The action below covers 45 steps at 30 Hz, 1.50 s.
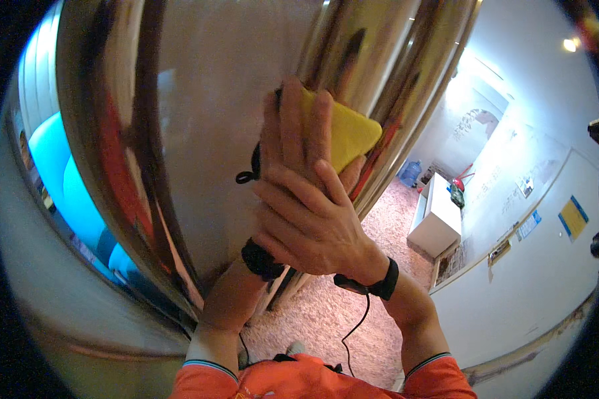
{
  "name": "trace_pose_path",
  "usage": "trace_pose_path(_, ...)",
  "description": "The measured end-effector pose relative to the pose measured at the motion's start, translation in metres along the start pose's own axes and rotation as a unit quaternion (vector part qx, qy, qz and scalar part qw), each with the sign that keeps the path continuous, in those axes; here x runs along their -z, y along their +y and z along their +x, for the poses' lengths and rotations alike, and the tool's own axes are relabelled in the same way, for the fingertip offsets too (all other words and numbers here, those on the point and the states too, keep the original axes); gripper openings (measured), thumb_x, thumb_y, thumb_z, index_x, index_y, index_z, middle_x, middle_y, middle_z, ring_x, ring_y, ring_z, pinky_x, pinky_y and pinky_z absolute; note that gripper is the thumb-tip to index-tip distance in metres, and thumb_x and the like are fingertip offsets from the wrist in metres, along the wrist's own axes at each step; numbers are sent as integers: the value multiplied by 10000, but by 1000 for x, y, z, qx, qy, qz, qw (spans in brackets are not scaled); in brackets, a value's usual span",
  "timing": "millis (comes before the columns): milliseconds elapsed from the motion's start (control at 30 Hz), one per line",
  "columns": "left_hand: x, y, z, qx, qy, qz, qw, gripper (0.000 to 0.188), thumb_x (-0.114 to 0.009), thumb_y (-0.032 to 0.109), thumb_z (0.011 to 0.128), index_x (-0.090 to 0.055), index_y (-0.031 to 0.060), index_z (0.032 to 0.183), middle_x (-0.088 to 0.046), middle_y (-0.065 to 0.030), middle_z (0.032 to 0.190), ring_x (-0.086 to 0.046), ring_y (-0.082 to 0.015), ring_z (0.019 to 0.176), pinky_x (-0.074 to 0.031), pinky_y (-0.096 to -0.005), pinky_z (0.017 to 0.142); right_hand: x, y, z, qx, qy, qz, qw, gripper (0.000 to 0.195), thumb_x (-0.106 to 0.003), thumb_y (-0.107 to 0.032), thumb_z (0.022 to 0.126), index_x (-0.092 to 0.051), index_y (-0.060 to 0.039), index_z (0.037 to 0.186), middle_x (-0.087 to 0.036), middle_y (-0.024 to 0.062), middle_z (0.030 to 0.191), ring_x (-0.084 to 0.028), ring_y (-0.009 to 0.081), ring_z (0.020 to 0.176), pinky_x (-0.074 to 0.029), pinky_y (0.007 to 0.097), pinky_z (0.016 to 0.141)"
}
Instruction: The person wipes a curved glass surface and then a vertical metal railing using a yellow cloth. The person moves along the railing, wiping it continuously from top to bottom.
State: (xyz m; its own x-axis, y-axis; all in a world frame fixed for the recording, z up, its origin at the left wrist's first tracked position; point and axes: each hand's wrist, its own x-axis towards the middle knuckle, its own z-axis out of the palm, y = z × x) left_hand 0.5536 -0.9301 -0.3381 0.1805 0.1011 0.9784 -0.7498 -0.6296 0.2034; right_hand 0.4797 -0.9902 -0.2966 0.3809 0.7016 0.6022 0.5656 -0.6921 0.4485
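Observation:
My left hand (290, 127) has its fingers spread over a yellow pad (357, 132), with the thumb at the pad's lower right edge. The pad lies against or just in front of a glossy upright panel (209, 99); contact cannot be told. A black strap with a small loop (245, 177) sticks out on the left of that hand. Across the back of my left hand and its wrist lies my right hand (319, 224), its fingers slightly apart, holding no object. Both wrists wear black bands. My palms are hidden.
Polished brown trim (409, 99) borders the panel, which shows blurred red reflections. Bright blue rounded forms (55, 159) show at left. On the right are a pinkish carpet (379, 224), a white low cabinet (436, 214), a blue water jug (410, 173) and a white door (519, 279). Thin black cables hang below my hands.

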Motion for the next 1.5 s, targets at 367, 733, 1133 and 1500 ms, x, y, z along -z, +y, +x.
trace_pose_path(367,20,-8,-10,14,-29,-13,999,975,-729,508,876,-256,109,1630,-230,-307,1644,-276,-551,1485,-314,-605,1191,-18,-23,-31,10,-29,24,999,304,-693,-241,808,-773,-141,1084,-673,71,1351,-505,294,1390,-178,597,1224)
trace_pose_path(733,1,-26,-166,54,-19,-28,998,1018,-735,560,886,-208,72,1607,-288,-352,1586,-329,-588,1434,-344,-647,1146,-104,-76,-125,57,-135,28,989,301,-609,-340,883,-747,-204,1113,-632,70,1407,-484,301,1391,-327,513,1132)
trace_pose_path(1133,7,-38,-148,45,-31,-89,995,1011,-781,531,873,-202,194,1630,-267,-291,1616,-352,-583,1425,-411,-669,1077,-116,-66,-121,58,-69,43,995,334,-626,-343,869,-737,-235,1164,-648,29,1395,-455,262,1430,-281,537,1161)
trace_pose_path(1500,-11,-60,-272,4,-55,-26,998,1089,-844,528,806,-176,262,1624,-289,-278,1587,-360,-618,1375,-409,-716,1048,-188,-109,-206,50,-62,111,991,381,-625,-282,857,-722,-189,1213,-635,52,1411,-480,257,1418,-270,477,1188)
